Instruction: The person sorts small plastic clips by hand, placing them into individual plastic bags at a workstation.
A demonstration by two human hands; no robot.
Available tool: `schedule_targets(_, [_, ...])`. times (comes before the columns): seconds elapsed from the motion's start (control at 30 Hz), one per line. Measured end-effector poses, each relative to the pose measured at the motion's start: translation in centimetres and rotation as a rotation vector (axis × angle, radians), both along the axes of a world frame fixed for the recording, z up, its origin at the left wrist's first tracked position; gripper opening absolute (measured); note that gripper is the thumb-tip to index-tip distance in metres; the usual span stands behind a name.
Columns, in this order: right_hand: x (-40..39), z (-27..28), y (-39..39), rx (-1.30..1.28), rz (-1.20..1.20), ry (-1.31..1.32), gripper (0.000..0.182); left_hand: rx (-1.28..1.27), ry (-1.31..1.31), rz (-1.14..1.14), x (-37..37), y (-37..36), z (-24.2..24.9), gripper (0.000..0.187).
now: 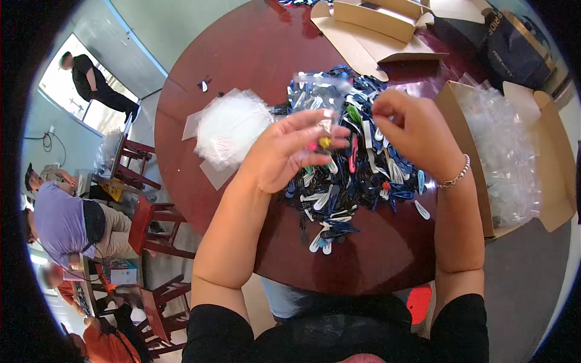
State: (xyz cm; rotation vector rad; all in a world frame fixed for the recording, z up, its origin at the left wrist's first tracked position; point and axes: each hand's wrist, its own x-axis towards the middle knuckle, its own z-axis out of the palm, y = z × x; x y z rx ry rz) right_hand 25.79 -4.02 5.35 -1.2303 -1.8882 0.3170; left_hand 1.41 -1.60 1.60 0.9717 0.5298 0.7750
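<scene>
My left hand point(281, 148) is over the left side of a heap of hair clips point(327, 199), palm turned inward. Between its thumb and fingers is a small clear plastic bag point(325, 126), with yellow and pink bits point(325, 143) showing at the fingers. My right hand point(420, 133), a bracelet at its wrist, hovers above the heap's right side. Its fingers are curled to the thumb; whatever they may pinch is hidden. The clips are mostly dark blue, black and white, among them a green clip point(354, 115) and a pink clip point(353, 156).
A stack of clear bags point(233, 130) lies left of the heap. An open carton point(484, 175) of plastic bags stands at the right, and opened cardboard boxes point(378, 24) lie at the back. Several people are at the left, one standing person point(91, 81) near the doorway.
</scene>
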Motion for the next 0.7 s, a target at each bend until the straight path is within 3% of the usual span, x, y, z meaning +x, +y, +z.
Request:
schedule_targets(0.1, [0.5,-0.9,0.0,-0.267,0.059,-0.458,0.012,-0.01,-0.021,0.127,-0.2,0.4,0.2,0.034])
schedule_targets(0.2, [0.3,-1.5,-0.3,-0.18,0.114,-0.637,0.01,-0.013,-0.086,0.184,-0.5,0.6,0.1,0.033])
schedule_targets(0.7, [0.5,-1.1,-0.9,-0.319,0.096,-0.8,0.015,0.048,0.02,0.201,-0.6,0.6,-0.1,0.038])
